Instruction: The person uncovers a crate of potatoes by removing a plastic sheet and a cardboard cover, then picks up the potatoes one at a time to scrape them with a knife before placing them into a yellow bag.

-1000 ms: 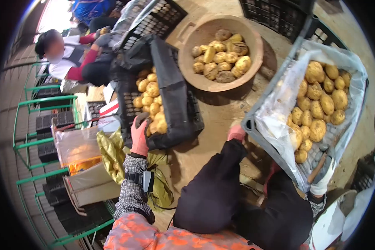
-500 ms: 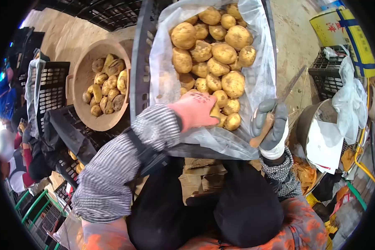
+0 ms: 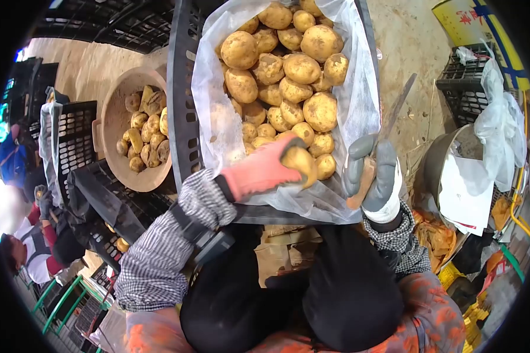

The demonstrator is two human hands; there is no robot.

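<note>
The left hand (image 3: 259, 172), in a pink glove, is closed around one potato (image 3: 300, 162) and holds it at the near end of the heap, just above the other tubers. The right hand (image 3: 374, 176), in a grey glove, is clamped on the wooden handle of a knife (image 3: 394, 112) whose blade points up and away, just beside the held potato. Both hands sit at the near edge of a dark plastic crate (image 3: 179, 88), which is lined with a white plastic sheet (image 3: 218, 129) and filled with a pile of potatoes (image 3: 288, 76). To the left, on the dirt floor (image 3: 412, 47), a round tan basin (image 3: 115, 100) holds smaller potatoes (image 3: 144, 132), with a black crate (image 3: 76, 135) beside it. Another person (image 3: 35, 259) sits at the far lower left.
</note>
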